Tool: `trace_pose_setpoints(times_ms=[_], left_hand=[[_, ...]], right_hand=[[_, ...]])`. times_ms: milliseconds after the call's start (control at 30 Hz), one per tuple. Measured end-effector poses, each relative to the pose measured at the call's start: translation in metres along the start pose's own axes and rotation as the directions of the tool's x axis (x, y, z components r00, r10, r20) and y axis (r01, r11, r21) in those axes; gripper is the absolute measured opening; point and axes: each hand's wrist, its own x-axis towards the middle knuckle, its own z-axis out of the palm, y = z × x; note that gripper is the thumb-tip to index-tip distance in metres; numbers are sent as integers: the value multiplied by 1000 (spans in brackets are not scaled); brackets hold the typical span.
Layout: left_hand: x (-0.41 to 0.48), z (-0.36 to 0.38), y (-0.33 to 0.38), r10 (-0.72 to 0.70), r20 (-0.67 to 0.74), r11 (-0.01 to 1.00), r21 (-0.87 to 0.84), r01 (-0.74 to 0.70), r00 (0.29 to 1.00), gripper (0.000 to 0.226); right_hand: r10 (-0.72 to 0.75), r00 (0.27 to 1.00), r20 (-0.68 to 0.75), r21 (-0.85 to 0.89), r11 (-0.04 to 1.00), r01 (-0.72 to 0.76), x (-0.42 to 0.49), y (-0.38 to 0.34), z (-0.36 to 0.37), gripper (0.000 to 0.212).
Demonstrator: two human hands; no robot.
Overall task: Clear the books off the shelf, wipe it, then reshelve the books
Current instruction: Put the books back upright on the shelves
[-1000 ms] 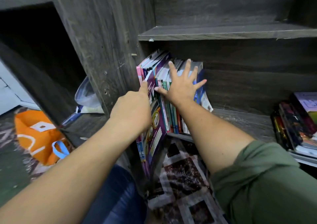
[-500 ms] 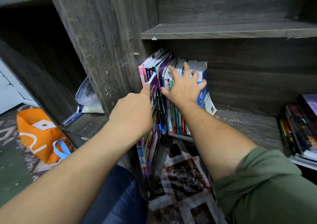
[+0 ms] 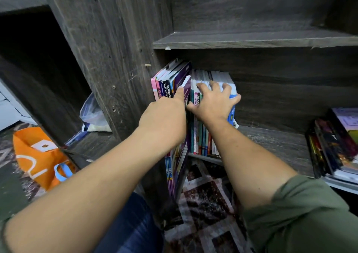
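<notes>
L: my left hand (image 3: pixel 164 121) grips purple book (image 3: pixel 179 165), thumb along its front edge, its lower end hanging past shelf (image 3: pixel 271 142) lip | R: my right hand (image 3: pixel 213 105) hooks curled fingers over top edges of upright books (image 3: pixel 203 140), touching right of purple book | room: panel (image 3: pixel 116 59) close on left; bare board open right of grip, up to stack (image 3: pixel 333 146)

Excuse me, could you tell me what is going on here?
A person is handling books on the dark wooden shelf. The left hand holds a purple book that juts out past the shelf's front edge, while the right hand hooks its fingers over the tops of the upright row beside it. Another pile lies farther right.
</notes>
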Motion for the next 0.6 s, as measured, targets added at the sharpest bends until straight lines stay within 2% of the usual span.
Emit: trace_pose_setpoints(times_ms=[167, 400, 533, 600], left_hand=[[6, 14, -2, 15, -89, 1000, 2, -14, 996, 87], [35, 17, -11, 50, -210, 998, -22, -55, 977, 92], [77, 35, -15, 48, -164, 992, -104, -66, 985, 84], [91, 52, -18, 15, -197, 990, -135, -43, 980, 75]], right_hand=[[-3, 1000, 9, 2, 1000, 3, 0, 1, -1, 68], [-7, 1000, 3, -7, 1000, 7, -1, 8, -1, 68], [-17, 1000, 5, -14, 1000, 17, -2, 6, -1, 69], [-31, 999, 11, -23, 999, 31, -1, 7, 1, 68]])
